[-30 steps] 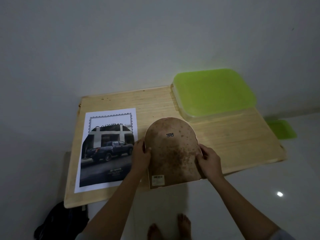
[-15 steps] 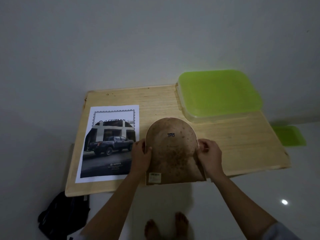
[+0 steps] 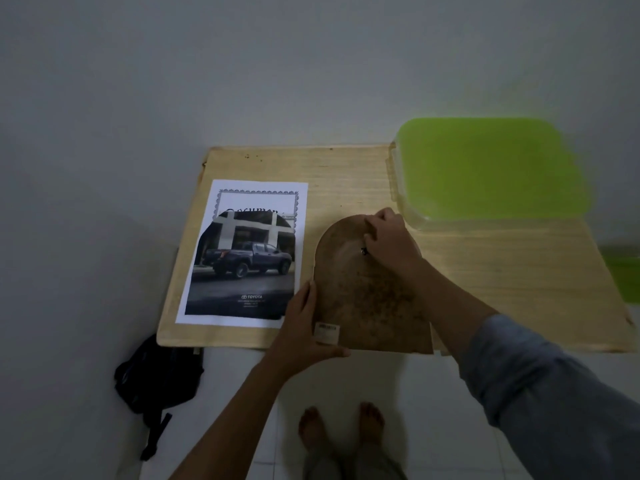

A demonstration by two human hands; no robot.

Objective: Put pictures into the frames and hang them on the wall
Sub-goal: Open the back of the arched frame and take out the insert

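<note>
On the table (image 3: 346, 174), the left hand (image 3: 304, 327) gripped the arched frame back (image 3: 363, 299); the right hand (image 3: 389, 240) curled atop it, hold unclear.

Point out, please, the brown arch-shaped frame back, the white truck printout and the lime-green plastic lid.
brown arch-shaped frame back (image 3: 360, 292): head view, speckled middle.
white truck printout (image 3: 249, 260): head view, on the truck.
lime-green plastic lid (image 3: 485, 168): head view, centre of its top.
</note>
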